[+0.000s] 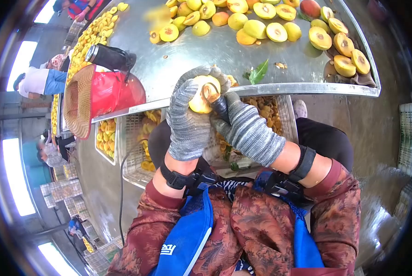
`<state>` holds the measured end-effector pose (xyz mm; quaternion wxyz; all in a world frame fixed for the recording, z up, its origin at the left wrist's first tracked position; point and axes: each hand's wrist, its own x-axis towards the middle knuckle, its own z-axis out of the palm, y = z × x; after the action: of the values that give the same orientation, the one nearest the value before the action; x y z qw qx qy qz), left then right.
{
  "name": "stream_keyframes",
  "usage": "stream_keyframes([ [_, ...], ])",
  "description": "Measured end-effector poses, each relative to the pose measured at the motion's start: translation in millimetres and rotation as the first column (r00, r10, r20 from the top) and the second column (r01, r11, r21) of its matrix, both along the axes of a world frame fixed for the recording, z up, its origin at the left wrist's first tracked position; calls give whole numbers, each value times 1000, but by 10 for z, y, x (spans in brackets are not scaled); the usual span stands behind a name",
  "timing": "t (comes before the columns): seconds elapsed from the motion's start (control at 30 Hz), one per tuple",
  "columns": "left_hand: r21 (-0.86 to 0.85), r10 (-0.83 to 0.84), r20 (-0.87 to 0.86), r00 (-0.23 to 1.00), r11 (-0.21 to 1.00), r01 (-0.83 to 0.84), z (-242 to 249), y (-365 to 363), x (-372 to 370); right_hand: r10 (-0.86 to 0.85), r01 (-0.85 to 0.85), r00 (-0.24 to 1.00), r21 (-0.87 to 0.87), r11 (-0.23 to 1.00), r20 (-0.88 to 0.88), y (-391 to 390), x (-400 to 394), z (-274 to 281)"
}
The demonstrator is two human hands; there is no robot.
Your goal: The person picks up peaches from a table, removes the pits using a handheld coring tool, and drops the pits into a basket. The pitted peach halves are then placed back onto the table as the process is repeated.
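Both my hands wear grey knitted gloves and meet at the near edge of the metal table (151, 69). My left hand (187, 122) is wrapped round a yellow peach half (197, 102), its cut face turned up. In my right hand (247, 126) is a pitting knife with a dark handle (220, 109). Its curved metal loop touches the middle of the cut face, around the brownish stone area. The fingers partly hide the handle and the fruit's far side. Beneath my hands, a crate (286, 117) holds peach scraps.
Peach halves (276, 32) lie across the table's far side, with a green leaf (259, 72) nearer. A straw hat (79, 101), red cloth (114, 92) and black flask (107, 56) sit at left. Another crate (106, 140) stands below. Several people work at far left.
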<state>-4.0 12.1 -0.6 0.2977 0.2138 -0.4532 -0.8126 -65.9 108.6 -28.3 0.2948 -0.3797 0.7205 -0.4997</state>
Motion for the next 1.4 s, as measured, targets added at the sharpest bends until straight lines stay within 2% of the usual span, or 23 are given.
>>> stream_keyframes([
  [0.17, -38, -4, 27, 1000, 999, 5, -36, 50, 34, 51, -51, 999, 19, 999, -18, 20, 4, -61],
  [0.23, -121, 74, 44, 996, 990, -68, -50, 72, 30, 44, -45, 996, -6, 999, -72, 34, 18, -64],
  [0.3, -113, 51, 37, 998, 992, -47, -45, 97, 48, 52, -55, 997, -52, 997, -59, 51, 24, -97],
  [0.37, -230, 83, 59, 995, 971, -68, -109, 44, 83, 132, -132, 991, 22, 991, 1, 64, 15, -74],
  [0.4, -229, 83, 69, 994, 971, -65, -139, 23, 102, 98, -101, 994, -83, 991, -38, 55, 37, -119],
  [0.47, -391, 105, 76, 992, 918, -68, -179, -11, 122, 67, -72, 997, -148, 986, -39, 81, 77, -137],
  [0.5, -390, 103, 80, 991, 918, -63, -167, -17, 113, 36, -46, 998, -212, 976, -51, 91, 78, -108],
  [0.57, -494, 83, 185, 979, 869, 19, -129, -14, 96, 72, -72, 997, -189, 979, -9, 92, 58, -76],
  [0.6, -495, 83, 186, 979, 869, 21, -138, -13, 90, 65, -68, 998, -191, 979, -23, 89, 53, -71],
  [0.67, -565, 187, 138, 973, 821, -77, -166, 3, 94, 59, -65, 998, -194, 979, -35, 66, 57, -104],
  [0.8, -563, 182, 106, 978, 821, -91, -113, 31, 91, 31, -39, 999, -256, 966, -37, 35, 52, -154],
  [0.87, -691, 234, 130, 963, 718, -81, -97, 24, 87, 24, -31, 999, -307, 951, -26, 46, 57, -99],
  [0.9, -694, 236, 125, 964, 715, -85, -91, 37, 80, 23, -32, 999, -245, 969, -38, 50, 49, -61],
  [0.97, -378, 239, 51, 970, 903, -202, -85, 72, 44, 15, -26, 998, -189, 982, -55, 48, 29, 2],
  [1.0, -381, 236, 46, 971, 902, -201, -84, 50, 35, 4, -9, 1000, -184, 983, -26, 46, 30, 24],
  [1.1, -481, 49, -16, 999, 875, -50, -121, -24, 82, -3, 12, 999, -213, 977, 41, 38, 52, -26],
  [1.13, -481, 48, -12, 999, 876, -48, -148, -28, 87, 5, 5, 999, -222, 975, 41, 46, 52, -39],
  [1.2, -830, 193, 3, 981, 548, -105, -179, -28, 85, 16, -5, 999, -232, 973, 44, 55, 71, -34],
  [1.23, -830, 193, 5, 981, 548, -103, -142, -11, 88, -20, 13, 999, -259, 966, -26, 63, 79, -6],
  [1.3, -449, 108, 82, 991, 891, -60, -34, 45, 112, -56, 29, 994, -283, 959, -89, 85, 84, 24],
  [1.33, -447, 110, 86, 990, 892, -61, -66, 5, 158, 19, -32, 999, -274, 961, -49, 93, 65, 30],
  [1.37, -676, 159, 171, 972, 737, -2, -122, -68, 221, 94, -93, 996, -269, 959, -11, 98, 53, 28],
  [1.4, -845, 227, 237, 945, 528, 84, -108, -83, 223, 95, -95, 995, -269, 959, -10, 102, 63, 16],
])
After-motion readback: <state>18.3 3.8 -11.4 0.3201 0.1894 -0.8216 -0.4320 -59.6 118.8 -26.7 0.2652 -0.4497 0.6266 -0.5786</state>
